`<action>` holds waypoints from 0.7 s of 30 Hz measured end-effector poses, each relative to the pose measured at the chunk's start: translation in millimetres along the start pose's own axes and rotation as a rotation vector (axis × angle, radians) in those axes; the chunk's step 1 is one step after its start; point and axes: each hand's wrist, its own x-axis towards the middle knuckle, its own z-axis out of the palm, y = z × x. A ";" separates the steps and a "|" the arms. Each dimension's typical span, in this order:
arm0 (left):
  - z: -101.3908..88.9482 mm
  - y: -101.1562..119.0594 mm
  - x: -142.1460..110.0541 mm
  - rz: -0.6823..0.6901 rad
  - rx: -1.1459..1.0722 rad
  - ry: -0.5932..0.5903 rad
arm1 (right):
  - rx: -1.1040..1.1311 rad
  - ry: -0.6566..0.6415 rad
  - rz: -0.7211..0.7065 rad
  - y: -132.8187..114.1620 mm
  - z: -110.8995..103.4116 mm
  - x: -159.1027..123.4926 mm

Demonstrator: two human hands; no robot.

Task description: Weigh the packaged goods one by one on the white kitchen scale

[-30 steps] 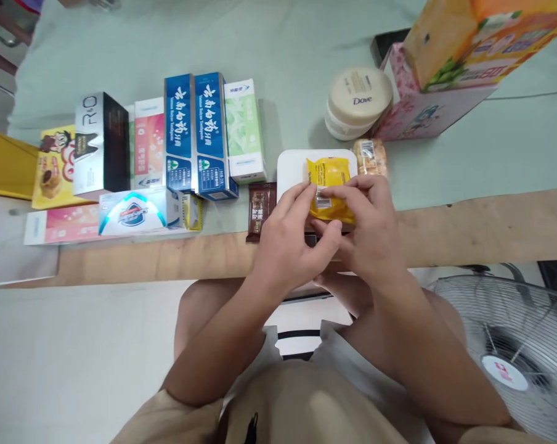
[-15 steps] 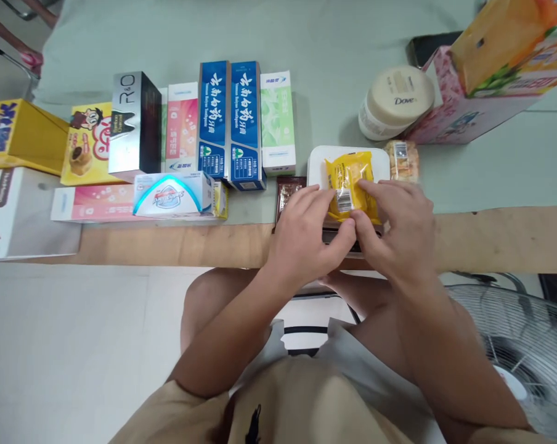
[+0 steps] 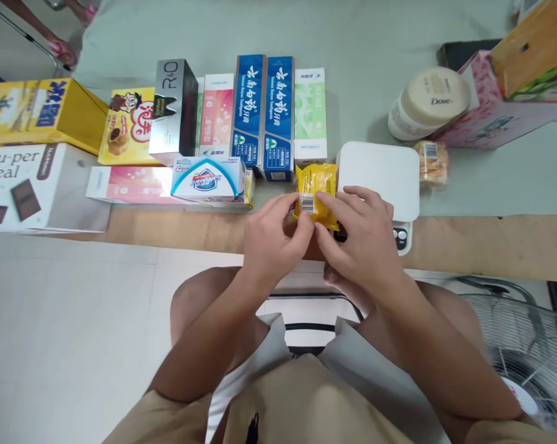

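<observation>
Both of my hands pinch a small yellow snack packet [image 3: 316, 188] with a barcode label, held just left of a white kitchen scale [image 3: 379, 172]. My left hand [image 3: 272, 237] grips the packet's near left edge with thumb and fingers. On the packet's right side, the fingers of my right hand [image 3: 361, 243] are closed on it. The scale's top plate is bare. A brown chocolate bar seen earlier is hidden behind the packet and my hands.
Two blue toothpaste boxes [image 3: 264, 117], a green box [image 3: 310, 114], a soap box [image 3: 209, 180] and a Su-per Meal box [image 3: 29, 188] lie to the left. A Dove jar [image 3: 429, 102], wrapped pastry [image 3: 432, 161] and pink carton [image 3: 495, 114] sit right. A fan [image 3: 523, 351] stands low right.
Both hands have lifted the yellow packet off the scale's plate and carried it left, beside the scale. The camera view has shifted left as well.
</observation>
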 end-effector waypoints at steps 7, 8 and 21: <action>0.1 -9.6 8.5 -0.141 0.023 -0.142 | -0.078 -0.009 -0.003 2.2 2.4 -0.1; 0.9 -9.9 9.1 -0.142 0.008 -0.149 | -0.076 -0.013 -0.014 3.6 1.4 0.2; 12.5 -3.7 19.7 -0.164 0.073 -0.148 | -0.020 0.399 0.267 109.8 -42.8 13.6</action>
